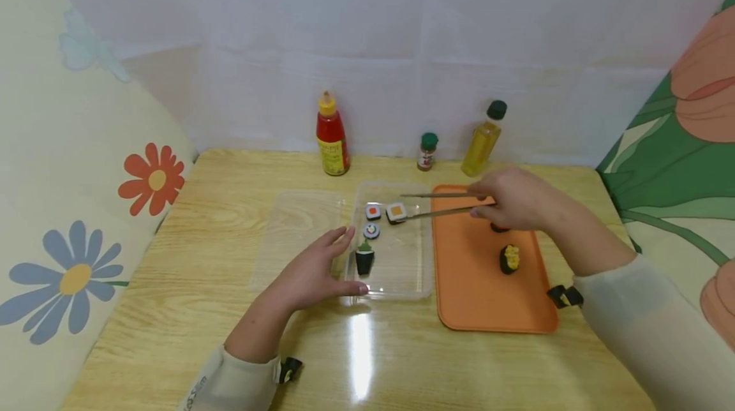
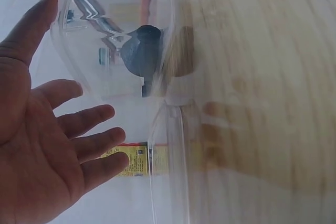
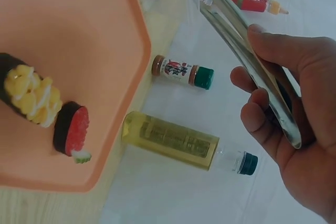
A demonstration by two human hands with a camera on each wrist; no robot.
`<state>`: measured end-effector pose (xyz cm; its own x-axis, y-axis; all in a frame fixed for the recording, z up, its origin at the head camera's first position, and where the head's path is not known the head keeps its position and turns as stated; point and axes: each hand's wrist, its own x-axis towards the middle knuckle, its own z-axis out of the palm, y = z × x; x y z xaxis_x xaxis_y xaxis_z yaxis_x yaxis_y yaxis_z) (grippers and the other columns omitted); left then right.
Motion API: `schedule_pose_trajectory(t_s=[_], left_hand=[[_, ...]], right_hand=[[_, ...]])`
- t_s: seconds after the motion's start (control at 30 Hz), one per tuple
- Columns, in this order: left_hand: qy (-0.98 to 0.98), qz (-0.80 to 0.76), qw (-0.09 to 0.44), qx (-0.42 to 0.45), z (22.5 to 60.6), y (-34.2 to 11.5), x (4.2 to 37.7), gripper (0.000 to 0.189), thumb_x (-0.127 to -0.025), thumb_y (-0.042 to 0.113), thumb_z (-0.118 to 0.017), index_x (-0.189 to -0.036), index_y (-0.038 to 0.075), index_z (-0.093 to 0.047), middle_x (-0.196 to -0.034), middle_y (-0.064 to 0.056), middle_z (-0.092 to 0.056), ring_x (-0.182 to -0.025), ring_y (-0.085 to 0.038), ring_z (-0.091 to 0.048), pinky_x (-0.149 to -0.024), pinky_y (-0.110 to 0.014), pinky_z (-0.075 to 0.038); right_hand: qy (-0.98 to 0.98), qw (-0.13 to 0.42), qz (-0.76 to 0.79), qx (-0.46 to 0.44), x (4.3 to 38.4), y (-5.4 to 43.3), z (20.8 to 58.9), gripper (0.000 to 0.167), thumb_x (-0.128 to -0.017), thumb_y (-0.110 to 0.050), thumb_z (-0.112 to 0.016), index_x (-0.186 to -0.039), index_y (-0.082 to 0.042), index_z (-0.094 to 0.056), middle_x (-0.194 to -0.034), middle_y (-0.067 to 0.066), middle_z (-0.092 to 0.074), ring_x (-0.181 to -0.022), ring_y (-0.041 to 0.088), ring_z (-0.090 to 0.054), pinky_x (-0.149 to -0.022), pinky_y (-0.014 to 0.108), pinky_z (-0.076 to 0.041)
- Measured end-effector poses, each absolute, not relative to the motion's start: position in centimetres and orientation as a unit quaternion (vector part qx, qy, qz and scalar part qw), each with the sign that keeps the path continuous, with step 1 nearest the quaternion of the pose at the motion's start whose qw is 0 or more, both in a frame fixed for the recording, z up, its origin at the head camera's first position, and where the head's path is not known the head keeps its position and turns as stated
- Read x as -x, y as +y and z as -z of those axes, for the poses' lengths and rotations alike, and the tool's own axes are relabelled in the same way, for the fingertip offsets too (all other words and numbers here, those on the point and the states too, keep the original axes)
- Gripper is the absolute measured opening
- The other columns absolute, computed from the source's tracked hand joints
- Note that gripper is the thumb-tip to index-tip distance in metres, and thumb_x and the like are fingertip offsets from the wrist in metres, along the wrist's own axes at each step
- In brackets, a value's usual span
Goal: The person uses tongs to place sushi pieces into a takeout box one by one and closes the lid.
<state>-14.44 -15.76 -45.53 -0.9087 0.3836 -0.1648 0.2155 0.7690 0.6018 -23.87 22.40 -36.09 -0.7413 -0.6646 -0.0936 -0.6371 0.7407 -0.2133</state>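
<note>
My right hand (image 1: pixel 511 200) grips metal tongs (image 3: pixel 231 30) over the clear container (image 1: pixel 428 258). The tongs' arms are spread, with the lower tip beside a white-and-orange sushi roll (image 1: pixel 396 212). An orange-centred roll (image 1: pixel 373 211), a round roll (image 1: pixel 371 231) and a black hand-roll-like piece (image 1: pixel 364 261) with a green top also lie inside. At the container's left side is my left hand (image 1: pixel 316 270), thumb and fingers extended around its near-left corner; contact with the rim is unclear. In the left wrist view, its fingers (image 2: pixel 94 148) are spread and hold nothing.
An orange tray (image 1: pixel 476 299) to the right carries a corn-topped sushi (image 1: pixel 509 259) and a red-topped one (image 3: pixel 72 128). A clear lid (image 1: pixel 304 213) lies left of the container. Behind stand a red sauce bottle (image 1: pixel 332 136), a spice jar (image 1: pixel 427 152) and an oil bottle (image 1: pixel 482 143).
</note>
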Motion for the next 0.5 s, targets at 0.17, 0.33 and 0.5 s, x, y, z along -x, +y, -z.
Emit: schedule_pose_trajectory(t_s=[0.17, 0.33, 0.5], left_hand=[[0.933, -0.293, 0.142, -0.155, 45.4, -15.6, 14.3, 0.114, -0.078, 0.062, -0.085, -0.165, 0.014, -0.029, -0.169, -0.015, -0.026, -0.152, -0.043, -0.028, -0.116, -0.062, -0.033], [0.935, -0.288, 0.141, -0.151, 45.5, -15.5, 14.3, 0.115, -0.077, 0.065, -0.084, -0.165, 0.014, -0.028, -0.170, -0.014, -0.025, -0.153, -0.042, -0.028, -0.116, -0.062, -0.033], [0.933, -0.291, 0.136, -0.159, 45.4, -15.4, 14.2, 0.116, -0.077, 0.064, -0.084, -0.165, 0.012, -0.029, -0.168, -0.016, -0.027, -0.151, -0.043, -0.030, -0.115, -0.062, -0.034]], right_hand=[[0.928, 0.072, 0.110, 0.349, 23.1, 23.7, 36.2, 0.043, -0.097, -0.028, -0.076, -0.131, -0.002, -0.071, -0.119, 0.013, -0.073, -0.100, 0.028, -0.071, -0.084, 0.048, -0.058], [0.928, 0.053, 0.126, 0.348, 22.3, 24.8, 36.5, 0.041, -0.098, -0.026, -0.075, -0.132, -0.001, -0.071, -0.116, 0.011, -0.074, -0.086, 0.018, -0.069, -0.076, 0.044, -0.058], [0.925, 0.021, 0.141, 0.352, 21.3, 26.0, 36.8, 0.039, -0.098, -0.024, -0.075, -0.130, -0.003, -0.072, -0.115, 0.011, -0.074, -0.087, 0.020, -0.070, -0.074, 0.043, -0.057]])
